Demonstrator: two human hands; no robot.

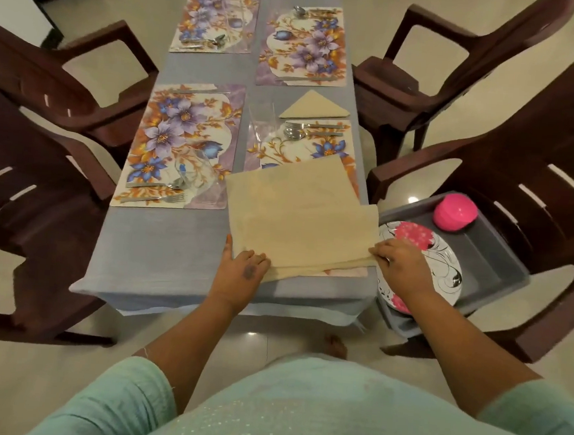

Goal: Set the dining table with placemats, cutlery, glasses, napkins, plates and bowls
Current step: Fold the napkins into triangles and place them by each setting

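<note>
A large beige napkin (299, 215) lies spread over the near right floral placemat (332, 145). My left hand (244, 265) pinches its near left corner, and my right hand (402, 260) grips its near right corner. A folded triangular napkin (315, 107) lies beyond that mat. Three more floral placemats (178, 140) (215, 19) (302, 47) carry cutlery. A clear glass (264, 123) stands at the near right mat's left edge, beside a fork and spoon (296, 130). Another glass (193, 172) stands on the near left mat.
The table has a blue-grey cloth (159, 255). Dark brown plastic chairs stand on both sides. On the near right chair (540, 168) a grey tray (491, 264) holds patterned plates (440, 263) and pink bowls (455, 211). The floor is pale tile.
</note>
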